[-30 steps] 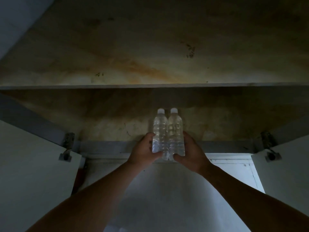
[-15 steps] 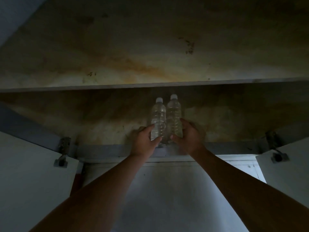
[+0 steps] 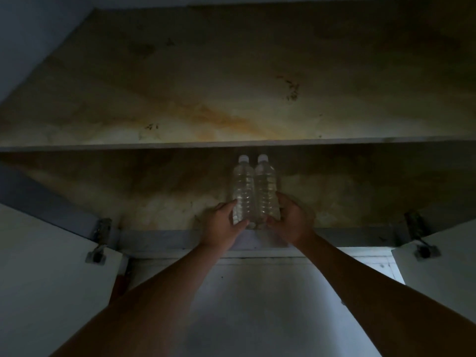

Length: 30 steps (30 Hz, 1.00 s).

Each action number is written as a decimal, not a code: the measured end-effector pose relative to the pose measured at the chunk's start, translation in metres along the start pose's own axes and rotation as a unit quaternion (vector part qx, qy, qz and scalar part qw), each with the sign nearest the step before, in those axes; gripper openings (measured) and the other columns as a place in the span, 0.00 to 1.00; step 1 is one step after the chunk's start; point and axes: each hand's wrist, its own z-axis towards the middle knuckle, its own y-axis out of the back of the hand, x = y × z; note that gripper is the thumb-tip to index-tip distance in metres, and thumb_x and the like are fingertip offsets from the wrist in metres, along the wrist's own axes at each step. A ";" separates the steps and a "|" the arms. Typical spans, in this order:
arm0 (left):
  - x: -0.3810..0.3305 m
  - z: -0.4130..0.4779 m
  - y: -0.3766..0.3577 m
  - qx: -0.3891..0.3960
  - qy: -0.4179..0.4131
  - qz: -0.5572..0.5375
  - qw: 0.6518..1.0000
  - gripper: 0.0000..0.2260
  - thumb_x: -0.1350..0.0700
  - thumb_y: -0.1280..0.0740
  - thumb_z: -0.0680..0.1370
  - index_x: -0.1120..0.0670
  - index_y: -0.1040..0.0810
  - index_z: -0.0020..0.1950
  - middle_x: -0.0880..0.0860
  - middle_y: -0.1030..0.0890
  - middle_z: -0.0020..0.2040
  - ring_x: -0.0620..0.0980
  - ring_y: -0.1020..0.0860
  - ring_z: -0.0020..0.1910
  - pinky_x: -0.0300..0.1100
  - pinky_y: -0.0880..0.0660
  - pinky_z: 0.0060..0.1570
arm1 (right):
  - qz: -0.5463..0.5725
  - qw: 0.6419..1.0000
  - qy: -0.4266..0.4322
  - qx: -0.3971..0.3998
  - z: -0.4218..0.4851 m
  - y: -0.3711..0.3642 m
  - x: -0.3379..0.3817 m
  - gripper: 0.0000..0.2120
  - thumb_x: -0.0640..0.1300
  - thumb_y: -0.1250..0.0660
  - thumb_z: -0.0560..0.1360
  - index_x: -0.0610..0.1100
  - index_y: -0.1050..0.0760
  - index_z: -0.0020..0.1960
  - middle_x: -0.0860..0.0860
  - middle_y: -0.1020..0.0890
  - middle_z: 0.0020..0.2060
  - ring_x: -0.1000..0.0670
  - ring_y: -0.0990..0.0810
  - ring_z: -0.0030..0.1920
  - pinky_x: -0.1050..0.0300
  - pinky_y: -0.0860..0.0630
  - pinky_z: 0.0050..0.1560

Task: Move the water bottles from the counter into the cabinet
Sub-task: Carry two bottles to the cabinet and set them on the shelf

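Two clear water bottles with white caps stand upright side by side inside the open wall cabinet (image 3: 180, 238), touching each other. My left hand (image 3: 221, 224) grips the lower part of the left bottle (image 3: 242, 184). My right hand (image 3: 289, 219) grips the lower part of the right bottle (image 3: 265, 184). The bottle bases are hidden behind my fingers and the cabinet's front rail, so contact with the cabinet floor is unclear. The caps sit just below the shelf (image 3: 154, 145) above.
Both cabinet doors hang open: the left door (image 3: 46, 274) and the right door (image 3: 443, 264), each on a metal hinge. The stained back panel (image 3: 128, 191) is dim. The compartment holds bare room left and right of the bottles.
Both hands have carried the two bottles upward and deeper into the lower compartment, from in front of the bottom rail to under the shelf. The grips are unchanged.
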 end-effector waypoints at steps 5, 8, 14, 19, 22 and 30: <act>-0.003 0.001 -0.003 -0.007 0.014 -0.048 0.999 0.26 0.56 0.21 0.71 0.56 0.22 0.68 0.52 0.14 0.54 0.50 0.16 0.50 0.51 0.19 0.54 | -0.010 1.000 -0.013 0.011 -0.004 0.002 -0.001 0.38 0.41 0.26 0.74 0.42 0.40 0.79 0.45 0.29 0.73 0.43 0.29 0.71 0.58 0.32 0.69; -0.002 0.001 -0.005 -0.011 0.016 -0.036 0.999 0.22 0.55 0.21 0.72 0.54 0.21 0.63 0.50 0.14 0.52 0.48 0.16 0.48 0.47 0.19 0.52 | -0.017 0.999 -0.003 -0.032 -0.006 -0.003 0.004 0.24 0.42 0.28 0.75 0.41 0.28 0.70 0.48 0.20 0.61 0.45 0.23 0.65 0.72 0.34 0.59; 0.002 -0.002 -0.001 -0.009 -0.023 0.092 0.995 0.26 0.47 0.27 0.76 0.54 0.25 0.71 0.53 0.16 0.59 0.53 0.18 0.56 0.43 0.23 0.54 | -0.079 0.995 0.036 -0.057 -0.014 -0.005 0.009 0.26 0.46 0.29 0.73 0.49 0.28 0.70 0.48 0.24 0.67 0.46 0.22 0.63 0.60 0.30 0.62; -0.003 -0.015 0.001 -0.017 -0.090 0.180 0.979 0.24 0.45 0.32 0.79 0.55 0.26 0.71 0.54 0.23 0.67 0.56 0.21 0.61 0.48 0.23 0.57 | -0.138 0.985 0.068 -0.073 -0.029 -0.005 0.011 0.24 0.43 0.30 0.76 0.45 0.28 0.71 0.47 0.29 0.71 0.46 0.26 0.68 0.54 0.29 0.66; -0.003 -0.020 0.003 0.024 -0.089 0.185 0.978 0.27 0.42 0.37 0.81 0.55 0.30 0.76 0.54 0.28 0.73 0.55 0.25 0.68 0.50 0.25 0.64 | -0.153 0.985 0.070 -0.041 -0.030 -0.004 0.009 0.27 0.44 0.30 0.77 0.45 0.32 0.75 0.47 0.32 0.74 0.45 0.30 0.71 0.54 0.32 0.70; -0.032 -0.055 0.036 0.098 -0.108 0.305 0.941 0.27 0.39 0.45 0.83 0.53 0.33 0.77 0.53 0.32 0.77 0.54 0.33 0.75 0.50 0.35 0.72 | -0.243 0.967 0.026 0.069 -0.066 0.028 0.023 0.32 0.53 0.37 0.80 0.45 0.42 0.80 0.45 0.34 0.77 0.41 0.32 0.73 0.48 0.31 0.70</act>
